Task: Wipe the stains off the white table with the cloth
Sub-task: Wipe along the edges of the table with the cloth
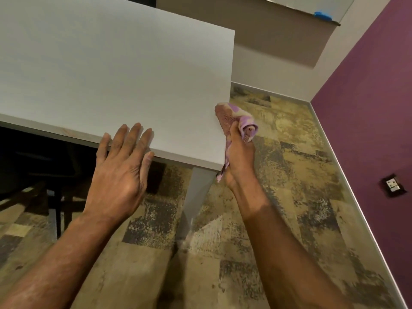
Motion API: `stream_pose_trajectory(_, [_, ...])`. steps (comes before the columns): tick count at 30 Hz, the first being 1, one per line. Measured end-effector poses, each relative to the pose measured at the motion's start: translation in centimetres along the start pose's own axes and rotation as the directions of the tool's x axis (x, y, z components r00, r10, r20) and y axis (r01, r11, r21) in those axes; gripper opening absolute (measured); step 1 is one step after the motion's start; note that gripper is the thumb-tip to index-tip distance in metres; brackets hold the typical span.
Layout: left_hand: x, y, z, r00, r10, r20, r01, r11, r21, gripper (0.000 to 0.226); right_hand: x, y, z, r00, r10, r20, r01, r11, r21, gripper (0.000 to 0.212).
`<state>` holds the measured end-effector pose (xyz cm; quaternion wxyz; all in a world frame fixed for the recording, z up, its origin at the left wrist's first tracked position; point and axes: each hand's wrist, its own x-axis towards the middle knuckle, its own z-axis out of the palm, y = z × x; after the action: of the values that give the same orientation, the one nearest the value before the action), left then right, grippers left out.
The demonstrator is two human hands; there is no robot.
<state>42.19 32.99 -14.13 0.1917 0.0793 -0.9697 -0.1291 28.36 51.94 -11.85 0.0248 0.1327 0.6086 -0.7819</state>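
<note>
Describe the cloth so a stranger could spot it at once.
Find the white table and follow its right edge toward the near corner. There the right hand presses a bunched cloth against that edge. It is the only pink-and-lilac patterned thing beside the plain tabletop.

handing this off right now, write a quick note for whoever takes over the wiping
Left hand: open, flat, fingers on the near edge of the white table, bracing it.
Right hand: shut on the cloth, which is bunched and pressed against the table's right side edge near the front corner.
Done: the tabletop in view shows no stains.
Left: finish that side edge, then check the parts out of view.
</note>
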Motion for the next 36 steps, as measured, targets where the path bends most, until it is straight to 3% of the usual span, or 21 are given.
stream_pose_trajectory(10, [0.2, 0.0, -0.1, 1.000, -0.006, 0.002, 0.006, 1.000, -0.006, 0.057, 4.4, -1.8, 2.5, 1.000, 0.015, -0.021, -0.016, 1.000, -0.025, 0.032])
stream_pose_trajectory(13, [0.2, 0.2, 0.0, 1.000, -0.023, -0.012, 0.023, 0.999, -0.025, 0.056, 2.8, -0.3, 1.2, 1.000, 0.010, -0.027, -0.012, 0.995, -0.095, 0.031])
stream_pose_trajectory(19, [0.4, 0.5, -0.1, 0.999, -0.054, 0.000, 0.054, 0.998, -0.030, 0.056, -2.1, 1.5, -1.3, 1.000, -0.028, 0.003, 0.028, 0.999, 0.026, 0.031])
stream_pose_trajectory(23, [0.6, 1.3, -0.4, 0.995, -0.102, 0.018, 0.102, 0.993, -0.052, 0.059, -5.2, 2.7, -3.2, 1.000, -0.003, 0.023, 0.004, 0.999, -0.033, 0.021])
stream_pose_trajectory(30, [-0.7, 0.8, -0.3, 0.993, -0.118, 0.030, 0.121, 0.975, -0.188, 0.054, -10.6, 4.7, -1.8, 0.990, -0.077, -0.117, 0.079, 0.997, 0.010, 0.018])
stream_pose_trajectory(36, [-2.5, -2.2, -1.7, 0.973, -0.226, -0.048, 0.209, 0.950, -0.232, 0.058, -13.7, 7.0, 2.2, 0.958, -0.140, -0.251, 0.163, 0.984, 0.070, 0.058])
